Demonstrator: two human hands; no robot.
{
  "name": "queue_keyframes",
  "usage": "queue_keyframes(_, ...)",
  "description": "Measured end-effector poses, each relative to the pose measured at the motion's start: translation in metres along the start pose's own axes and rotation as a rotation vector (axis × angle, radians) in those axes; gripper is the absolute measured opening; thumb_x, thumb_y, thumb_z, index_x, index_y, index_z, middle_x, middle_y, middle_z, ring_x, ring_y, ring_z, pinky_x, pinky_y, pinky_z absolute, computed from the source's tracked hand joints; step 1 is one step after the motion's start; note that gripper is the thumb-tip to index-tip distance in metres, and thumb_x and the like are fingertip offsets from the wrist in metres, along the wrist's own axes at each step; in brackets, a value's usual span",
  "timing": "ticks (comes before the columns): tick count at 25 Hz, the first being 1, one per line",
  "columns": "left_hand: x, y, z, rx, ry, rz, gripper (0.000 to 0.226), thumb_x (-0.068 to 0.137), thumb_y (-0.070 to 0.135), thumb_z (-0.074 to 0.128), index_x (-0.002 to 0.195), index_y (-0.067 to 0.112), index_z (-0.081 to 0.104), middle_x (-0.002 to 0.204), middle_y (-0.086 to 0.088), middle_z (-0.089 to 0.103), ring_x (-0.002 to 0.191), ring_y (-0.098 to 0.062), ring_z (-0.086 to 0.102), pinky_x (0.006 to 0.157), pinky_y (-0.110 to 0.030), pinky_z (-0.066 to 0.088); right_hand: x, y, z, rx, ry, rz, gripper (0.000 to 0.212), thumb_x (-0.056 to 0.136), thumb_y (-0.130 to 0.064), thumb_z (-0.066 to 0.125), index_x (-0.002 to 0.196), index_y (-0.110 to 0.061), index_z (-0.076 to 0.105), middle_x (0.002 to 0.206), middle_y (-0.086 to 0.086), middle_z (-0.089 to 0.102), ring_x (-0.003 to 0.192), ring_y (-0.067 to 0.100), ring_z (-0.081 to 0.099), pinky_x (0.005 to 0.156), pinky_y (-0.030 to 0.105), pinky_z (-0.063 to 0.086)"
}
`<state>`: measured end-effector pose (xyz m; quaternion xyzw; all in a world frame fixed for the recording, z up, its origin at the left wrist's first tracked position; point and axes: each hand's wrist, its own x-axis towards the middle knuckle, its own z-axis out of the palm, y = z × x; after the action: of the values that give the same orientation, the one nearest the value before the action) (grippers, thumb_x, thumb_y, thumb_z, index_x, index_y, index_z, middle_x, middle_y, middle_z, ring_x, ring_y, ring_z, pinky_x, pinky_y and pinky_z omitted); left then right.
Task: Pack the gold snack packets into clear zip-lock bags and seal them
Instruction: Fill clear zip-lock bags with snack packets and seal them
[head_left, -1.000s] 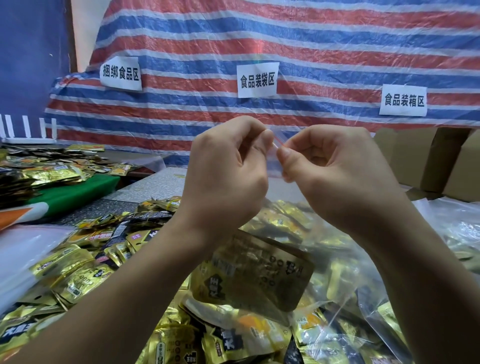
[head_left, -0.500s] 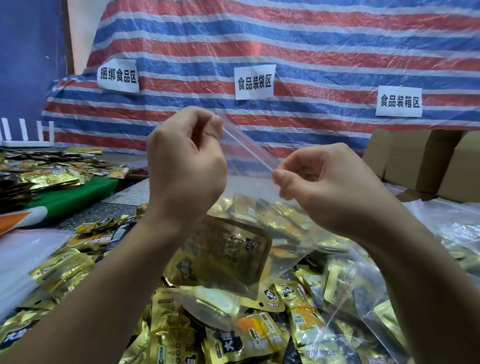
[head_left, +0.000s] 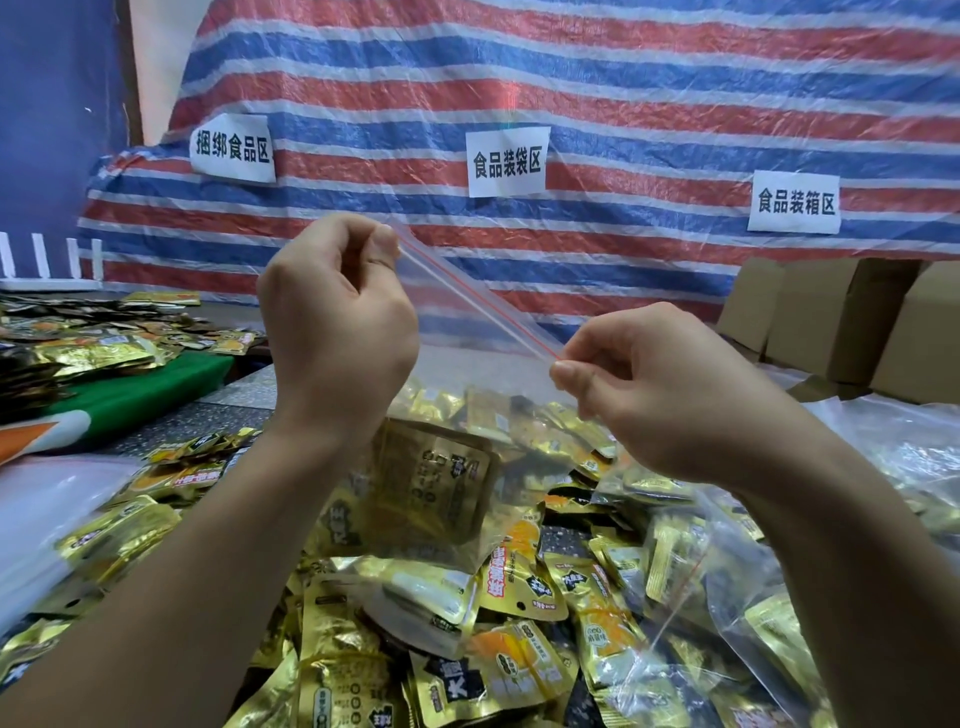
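Observation:
I hold a clear zip-lock bag (head_left: 467, 374) up in front of me by its red-lined zip strip. My left hand (head_left: 337, 322) pinches the strip's upper left end, my right hand (head_left: 639, 384) pinches its lower right end, and the strip runs taut and slanted between them. A gold snack packet (head_left: 431, 488) hangs inside the bag below my left wrist. Under the bag lies a heap of loose gold snack packets (head_left: 519, 623).
Filled clear bags (head_left: 753, 639) lie at the lower right and cardboard boxes (head_left: 841, 322) stand at the back right. More packets (head_left: 93, 353) cover a green-clothed table at the left. A striped tarp (head_left: 571, 104) with three paper signs hangs behind.
My hands have moved apart along the zip strip from touching at its middle. The left went up and left, the right down and right, and the bag now hangs tilted.

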<state>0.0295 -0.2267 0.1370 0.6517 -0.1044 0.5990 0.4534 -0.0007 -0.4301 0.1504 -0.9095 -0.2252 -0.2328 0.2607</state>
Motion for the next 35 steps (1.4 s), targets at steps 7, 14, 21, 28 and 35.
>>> queue_keyframes(7,0.003,-0.003,0.000,0.011,-0.003,-0.040,0.015,0.100,0.024,0.053,0.087,0.020,0.061,0.072,0.014,0.055,0.072,-0.017,0.056,0.067,-0.041,0.051,0.000,0.001,0.001,-0.034,-0.019,-0.071,0.030,0.097,-0.040,0.056,0.072,-0.024,0.062,0.052,-0.007,0.054,0.045,0.006,0.043,0.042,0.019,0.035)
queue_keyframes(14,0.007,-0.004,0.000,-0.035,-0.076,-0.065,0.019,0.102,0.026,0.051,0.092,0.013,0.062,0.074,0.008,0.056,0.071,-0.014,0.056,0.065,-0.034,0.051,-0.001,0.004,-0.003,0.056,-0.058,-0.159,0.025,0.097,-0.036,0.055,0.076,-0.023,0.061,0.060,-0.017,0.058,0.048,0.009,0.054,0.042,0.024,0.040)
queue_keyframes(21,-0.005,0.002,0.014,-0.121,-0.348,-0.118,0.022,0.105,0.026,0.042,0.088,0.017,0.052,0.071,0.000,0.054,0.060,-0.012,0.049,0.054,-0.030,0.042,-0.002,-0.001,0.008,-0.235,-0.195,-0.058,0.075,0.075,-0.081,0.023,0.108,-0.024,0.059,0.100,-0.008,0.065,0.089,0.014,0.062,0.076,0.033,0.054)
queue_keyframes(28,-0.024,0.013,0.024,-0.351,-0.501,-0.060,0.023,0.105,0.021,0.042,0.084,0.015,0.051,0.058,0.004,0.056,0.051,-0.009,0.052,0.048,-0.030,0.046,0.006,-0.011,0.058,0.117,-0.304,0.034,0.033,0.080,-0.052,0.076,0.099,-0.030,0.062,0.079,-0.011,0.070,0.068,-0.001,0.064,0.059,0.018,0.050)
queue_keyframes(35,-0.025,0.012,0.027,-0.269,-0.475,-0.139,0.017,0.102,0.037,0.046,0.113,0.025,0.049,0.099,0.003,0.061,0.095,-0.015,0.063,0.086,-0.040,0.053,0.022,0.037,0.057,0.267,-0.017,0.324,0.023,0.098,-0.013,0.055,0.084,-0.010,0.072,0.057,0.000,0.057,0.041,0.010,0.047,0.041,0.021,0.036)
